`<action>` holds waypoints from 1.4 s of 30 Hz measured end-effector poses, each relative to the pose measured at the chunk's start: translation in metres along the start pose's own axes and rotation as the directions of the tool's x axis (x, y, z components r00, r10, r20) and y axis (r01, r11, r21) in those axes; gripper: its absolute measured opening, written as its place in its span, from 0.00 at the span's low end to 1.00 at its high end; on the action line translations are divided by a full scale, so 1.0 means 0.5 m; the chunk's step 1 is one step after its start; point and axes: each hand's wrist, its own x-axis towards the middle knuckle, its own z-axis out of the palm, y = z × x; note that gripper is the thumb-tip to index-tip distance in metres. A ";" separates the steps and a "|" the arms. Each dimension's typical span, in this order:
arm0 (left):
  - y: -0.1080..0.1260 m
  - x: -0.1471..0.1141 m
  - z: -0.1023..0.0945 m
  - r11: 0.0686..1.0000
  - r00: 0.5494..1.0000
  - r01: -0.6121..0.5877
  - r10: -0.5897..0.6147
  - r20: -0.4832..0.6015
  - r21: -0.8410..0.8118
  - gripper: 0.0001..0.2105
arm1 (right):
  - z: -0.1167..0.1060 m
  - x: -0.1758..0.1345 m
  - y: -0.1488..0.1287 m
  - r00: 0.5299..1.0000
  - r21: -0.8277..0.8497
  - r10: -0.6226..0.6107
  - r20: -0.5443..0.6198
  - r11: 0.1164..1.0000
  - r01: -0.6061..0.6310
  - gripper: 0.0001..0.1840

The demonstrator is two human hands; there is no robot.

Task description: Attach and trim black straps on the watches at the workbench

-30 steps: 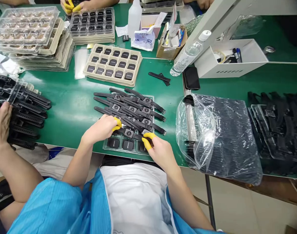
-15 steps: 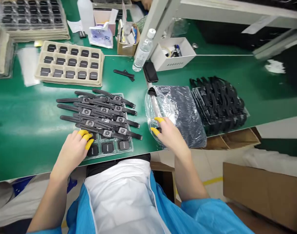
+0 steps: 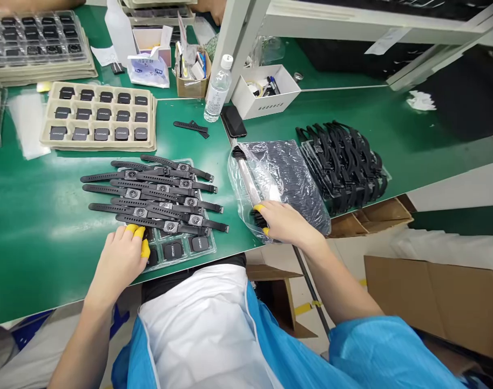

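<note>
My left hand [image 3: 122, 254], with yellow finger covers, is closed at the front left of a clear plastic tray [image 3: 189, 258]. Its fingertips are beside a square black watch body [image 3: 174, 250] and its neighbours; whatever they grip is hidden. Across that tray lie several black smartwatches [image 3: 171, 227] with straps, backs up. At the mouth of a clear plastic bag [image 3: 240, 202], my right hand [image 3: 284, 221] has its thumb and fingers closed around the ends of black watch straps [image 3: 258, 219]. More dark straps [image 3: 295, 173] fill the bag in packed rows.
A beige tray [image 3: 153, 132] of watch bodies stands behind the watches. Two loose straps [image 3: 191, 127], a water bottle [image 3: 218, 89], a phone [image 3: 234, 121] and a white box [image 3: 266, 102] are farther back. Piled straps on a tray [image 3: 343, 162] lie right of the bag.
My right hand has moved toward the front of the bag's mouth and closed around strap ends. My left hand stays at the tray's front left. The whole view has shifted slightly.
</note>
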 end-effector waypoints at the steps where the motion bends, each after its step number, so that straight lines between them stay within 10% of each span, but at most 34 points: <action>1: -0.002 -0.001 0.005 1.000 1.000 0.000 0.000 -0.003 0.008 0.14 | 0.003 0.003 -0.001 1.000 -0.010 0.008 -0.007 1.000 -0.008 0.25; 9: -0.017 -0.005 0.033 0.999 1.000 -0.002 0.002 -0.004 0.048 0.11 | -0.006 0.008 0.014 0.983 -0.037 -0.040 -0.177 0.999 0.034 0.13; 15: -0.015 -0.006 0.030 0.999 1.000 0.015 -0.016 0.002 0.037 0.10 | -0.026 0.027 -0.049 0.873 0.005 -0.232 -0.430 0.966 0.259 0.20; 23: -0.022 -0.011 0.029 1.000 1.000 -0.011 0.011 -0.008 0.019 0.13 | 0.006 0.051 -0.105 0.842 0.132 -0.406 -0.356 0.870 0.475 0.29; 27: -0.021 -0.009 0.027 0.999 1.000 0.005 -0.006 -0.024 -0.040 0.13 | -0.016 0.051 -0.091 0.860 0.332 -0.262 -0.439 0.842 0.426 0.21; 33: -0.021 -0.003 0.029 0.999 1.000 0.032 -0.032 -0.002 -0.007 0.11 | -0.010 0.146 -0.095 0.841 0.382 0.200 -0.504 0.924 0.009 0.24; 38: -0.038 -0.013 0.019 0.982 0.998 0.017 -0.029 -0.064 -0.186 0.13 | 0.009 0.210 -0.118 0.853 0.320 0.253 -0.457 0.941 -0.107 0.17; 42: -0.036 -0.025 0.001 0.862 0.959 0.205 -0.271 -0.080 -0.464 0.15 | 0.000 0.206 -0.126 0.815 0.489 0.311 -0.488 0.871 -0.040 0.09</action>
